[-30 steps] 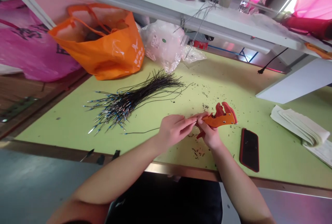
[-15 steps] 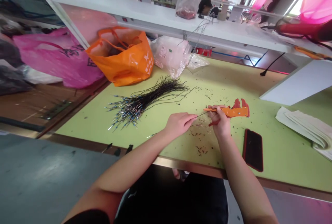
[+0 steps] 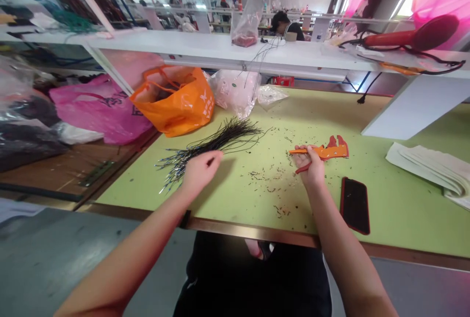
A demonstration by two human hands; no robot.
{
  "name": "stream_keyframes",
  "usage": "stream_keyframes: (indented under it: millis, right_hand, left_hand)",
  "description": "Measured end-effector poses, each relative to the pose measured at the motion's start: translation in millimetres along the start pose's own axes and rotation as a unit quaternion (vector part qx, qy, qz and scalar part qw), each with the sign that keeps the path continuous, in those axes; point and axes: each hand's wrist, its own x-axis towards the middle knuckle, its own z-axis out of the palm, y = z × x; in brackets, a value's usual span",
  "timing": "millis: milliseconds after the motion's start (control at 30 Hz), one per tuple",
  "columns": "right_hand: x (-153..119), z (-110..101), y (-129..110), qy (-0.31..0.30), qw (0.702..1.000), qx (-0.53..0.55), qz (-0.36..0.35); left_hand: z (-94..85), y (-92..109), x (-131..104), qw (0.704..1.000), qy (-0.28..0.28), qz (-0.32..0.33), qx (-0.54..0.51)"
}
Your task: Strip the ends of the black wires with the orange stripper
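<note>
Pale green worktop (image 3: 227,204) is spreading beneath the left grip (image 3: 201,170) and the right grip (image 3: 310,165). White shelf (image 3: 176,42) is running crosswise beyond both grips, raised above the worktop. Pink bag (image 3: 91,111) is slumping well left of the left grip and farther back; orange bag (image 3: 183,111) is standing open beyond that same grip. Clear plastic bag (image 3: 235,89) is sitting farther off, slightly right of the left grip. Folded pale stack (image 3: 426,167) is lying well right of the right grip. Bundle of black wires (image 3: 223,135) is lying at the left grip, blue-marked ends fanning out to its left, dark ends spreading beyond it. Left grip is curling, fingers bent toward the thumb; whether it is pinching a wire or touching the bundle, cannot tell. Orange-and-red tool (image 3: 328,152) is lying across the right grip, which is resting palm up and clasping it, thumb over the top; orange tip is pointing left, red lever is sticking out below. Black phone (image 3: 355,204), red-edged, is lying right of the right grip, nearer the person. Dark clippings (image 3: 282,210) are lying scattered between the grips and around the right one.
</note>
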Motion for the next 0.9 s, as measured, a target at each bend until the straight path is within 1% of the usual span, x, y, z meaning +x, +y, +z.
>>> stream_keyframes:
  millis: [67,133,233,300,333,433,500,600,667,767,900]
  right_hand:
    - [-1.5,0.2,2.3,-0.01,1.0,-0.008,0.003]
    - [-3.3,0.7,6.9,-0.018,1.0,-0.019,0.003]
    - [-4.8,1.1,14.9,-0.018,0.999,-0.027,0.003]
    - [-4.8,1.0,19.1,-0.015,0.999,-0.03,0.006]
    - [-4.7,0.9,20.6,-0.013,0.999,-0.032,0.008]
    - [-5.4,1.7,22.9,-0.01,0.999,-0.036,0.016]
    - [-7.4,3.2,23.1,-0.009,0.999,-0.039,0.022]
    - [-12.0,6.0,22.6,-0.013,0.998,-0.047,0.03]
    - [-15.0,7.3,22.3,-0.02,0.998,-0.054,0.037]
    - [-18.1,8.1,21.9,-0.035,0.997,-0.063,0.041]
    - [-20.2,8.3,21.4,-0.054,0.995,-0.074,0.042]
  left_hand:
    - [-8.5,-17.6,23.4,0.997,0.0,-0.058,0.054]
    - [-10.7,-30.4,45.3,0.989,-0.026,-0.084,0.118]
    - [-4.5,-41.5,68.9,0.973,-0.087,-0.082,0.197]
    - [3.0,-43.9,77.5,0.966,-0.105,-0.073,0.223]
    - [7.2,-43.5,79.8,0.965,-0.104,-0.07,0.23]
    - [21.4,-35.8,79.3,0.965,-0.084,-0.061,0.239]
    - [32.9,-26.4,73.8,0.969,-0.079,-0.033,0.234]
    - [53.0,-10.9,60.7,0.971,-0.108,0.047,0.21]
    - [65.6,-3.4,51.5,0.969,-0.132,0.072,0.193]
    - [78.1,-1.1,41.2,0.975,-0.132,0.054,0.169]
    - [80.1,-10.2,36.0,0.979,-0.115,0.039,0.163]
